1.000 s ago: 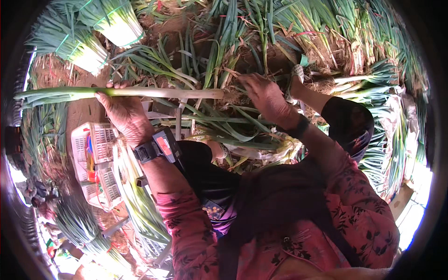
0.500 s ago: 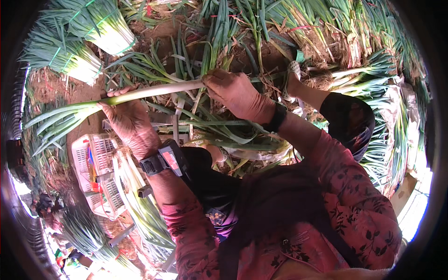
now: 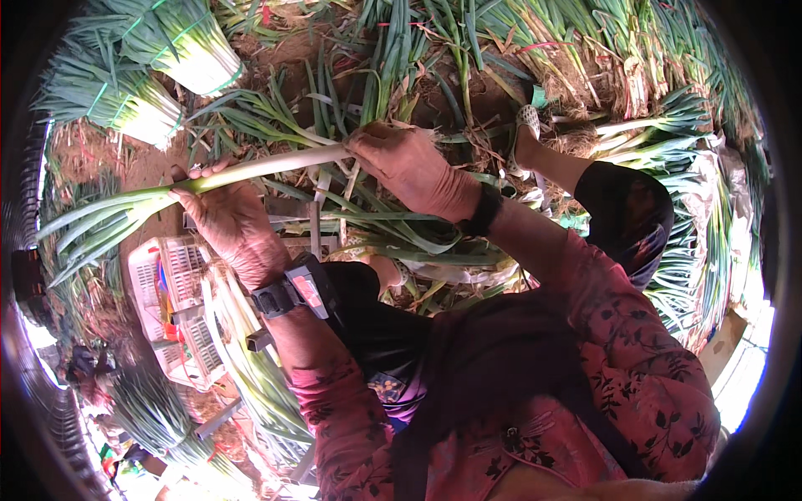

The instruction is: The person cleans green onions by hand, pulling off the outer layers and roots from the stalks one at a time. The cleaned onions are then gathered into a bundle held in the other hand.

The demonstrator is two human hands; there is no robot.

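A long green onion (image 3: pixel 276 164) stretches between my two hands, its white stem to the right and its green leaves fanning out to the left. My left hand (image 3: pixel 231 215) has its fingers and thumb round the stalk where the leaves begin. At the root end, my right hand (image 3: pixel 415 169) pinches the white stem; its fingers cover the tip. Below the stalk, more green onion leaves (image 3: pixel 409 230) lie across a pale bundle in front of my knees.
Tied bundles of green onions (image 3: pixel 196 63) lie at the far left. Beside my left forearm stands a white plastic basket (image 3: pixel 163 321), with peeled green onions (image 3: pixel 251 359) next to it. Unpeeled green onions (image 3: pixel 576 63) with dry roots cover the ground at the far right.
The green onion has shifted a little to the left through my left hand. My right hand has moved slightly left with the root end.
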